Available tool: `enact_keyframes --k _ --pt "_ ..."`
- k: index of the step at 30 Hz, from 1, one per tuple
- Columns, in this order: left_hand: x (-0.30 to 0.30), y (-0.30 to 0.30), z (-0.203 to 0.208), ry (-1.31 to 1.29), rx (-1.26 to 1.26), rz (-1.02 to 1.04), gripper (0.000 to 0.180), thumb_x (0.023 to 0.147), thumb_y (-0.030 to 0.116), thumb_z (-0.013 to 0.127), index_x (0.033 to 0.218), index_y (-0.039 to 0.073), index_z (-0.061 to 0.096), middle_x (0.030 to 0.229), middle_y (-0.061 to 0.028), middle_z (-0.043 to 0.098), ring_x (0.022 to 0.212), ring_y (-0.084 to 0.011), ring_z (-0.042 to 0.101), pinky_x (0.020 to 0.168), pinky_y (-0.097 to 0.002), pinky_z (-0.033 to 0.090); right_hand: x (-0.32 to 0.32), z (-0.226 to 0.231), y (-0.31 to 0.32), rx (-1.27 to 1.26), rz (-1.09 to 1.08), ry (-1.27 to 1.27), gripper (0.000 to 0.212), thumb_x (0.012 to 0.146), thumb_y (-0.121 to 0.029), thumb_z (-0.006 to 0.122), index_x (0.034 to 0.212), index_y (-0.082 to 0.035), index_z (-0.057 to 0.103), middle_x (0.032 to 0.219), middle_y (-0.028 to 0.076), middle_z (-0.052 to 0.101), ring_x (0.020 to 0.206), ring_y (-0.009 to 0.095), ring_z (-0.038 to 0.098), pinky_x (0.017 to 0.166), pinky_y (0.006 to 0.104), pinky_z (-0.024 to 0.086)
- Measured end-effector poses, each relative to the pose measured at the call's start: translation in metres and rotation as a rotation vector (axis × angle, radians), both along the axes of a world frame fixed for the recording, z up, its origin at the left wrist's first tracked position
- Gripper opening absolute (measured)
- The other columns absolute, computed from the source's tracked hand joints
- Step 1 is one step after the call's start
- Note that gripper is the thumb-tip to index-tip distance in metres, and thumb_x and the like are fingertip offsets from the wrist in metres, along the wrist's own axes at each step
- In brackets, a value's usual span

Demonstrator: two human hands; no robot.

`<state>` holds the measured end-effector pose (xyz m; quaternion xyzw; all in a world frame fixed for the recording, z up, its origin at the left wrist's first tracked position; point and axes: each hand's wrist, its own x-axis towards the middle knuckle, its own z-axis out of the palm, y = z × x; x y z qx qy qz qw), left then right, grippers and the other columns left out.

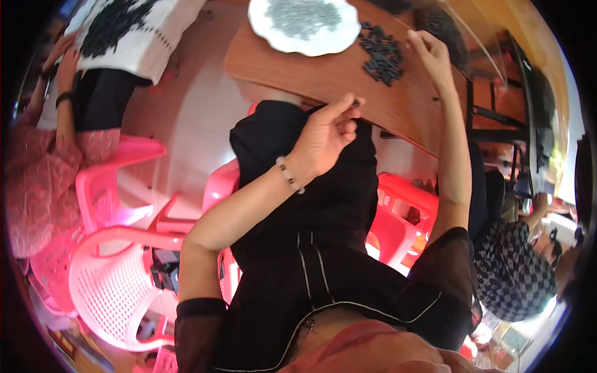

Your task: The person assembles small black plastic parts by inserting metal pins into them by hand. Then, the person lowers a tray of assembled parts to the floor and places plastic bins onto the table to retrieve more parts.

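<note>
While the left hand (pixel 323 135) pinches a small dark piece (pixel 356 103), the right hand (pixel 435 57) hangs beside the black pile (pixel 381 56)

White and scalloped, the plate (pixel 311 50) stands on the brown wooden bench (pixel 292 71), close to its left edge, with small grey pieces (pixel 305 17) spread over its middle; its far rim runs out of view. Just right of the plate lies the black pile, short pieces loose on the wood. Nearer the wearer than the plate, and somewhat to its right, the left hand has thumb and index finger closed on the dark piece, its fingertips around the bench's near edge. Farther right of the plate, past the pile, the right hand bends at the wrist, thumb and fingers drawn together; whether they grip anything cannot be told.

Between the plate and the near edge runs an open strip of bare wood, which continues rightward in front of the pile. Left of the plate the bench ends, and a gap of floor (pixel 196 99) separates it from a white cloth (pixel 127 56) bearing more dark pieces (pixel 115 28), with another person's hand (pixel 67 69) beside it.
</note>
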<state>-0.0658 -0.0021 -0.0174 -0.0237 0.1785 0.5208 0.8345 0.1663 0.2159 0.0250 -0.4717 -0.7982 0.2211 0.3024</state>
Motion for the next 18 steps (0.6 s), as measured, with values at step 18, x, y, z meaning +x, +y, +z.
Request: enact_keyframes --k 18 --pt "0.03 0.017 0.021 0.056 -0.006 -0.006 0.023 0.094 0.025 0.061 0.104 0.004 0.06 0.084 -0.0005 0.056 0.067 -0.0099 0.047 0.06 -0.023 0.04 0.03 0.021 0.013 0.017 0.094 -0.261 0.016 0.09 -0.014 0.063 0.102 -0.005 0.067 0.08 0.002 0.066 0.07 0.01 0.056 0.066 0.0284 0.047"
